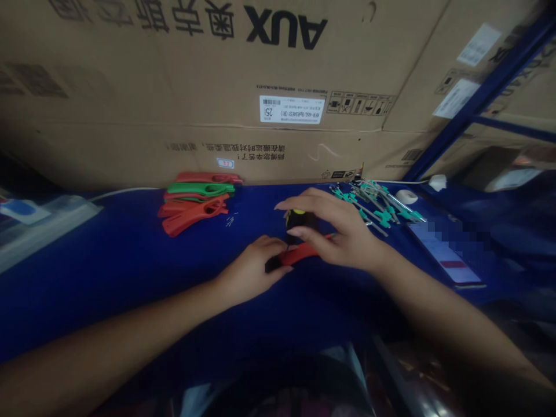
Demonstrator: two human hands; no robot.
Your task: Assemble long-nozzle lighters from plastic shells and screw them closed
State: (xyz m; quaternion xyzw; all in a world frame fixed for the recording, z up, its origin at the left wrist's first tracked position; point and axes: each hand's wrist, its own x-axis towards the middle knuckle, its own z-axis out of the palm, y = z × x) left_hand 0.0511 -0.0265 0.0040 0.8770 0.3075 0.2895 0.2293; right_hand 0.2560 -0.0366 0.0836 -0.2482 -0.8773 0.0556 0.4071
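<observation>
My left hand (256,267) is closed around the near end of a red plastic handle piece (302,253), its thumb and fingers pinching it just above the blue tabletop. In my right hand (332,231) is a short screwdriver (296,218) with a black and yellow grip, held upright between thumb and fingers. Its shaft points down at the red piece beside my left fingertips. The far end of the red piece lies partly hidden under my right hand. Whether a screw sits beneath the tip I cannot tell.
Red and green handle pieces (197,200) are piled at the back left, with tiny screws (231,220) alongside. Metal rods with teal parts (382,205) lie back right, near a tape roll (407,197) and a phone (447,255). A large carton (208,81) stands behind.
</observation>
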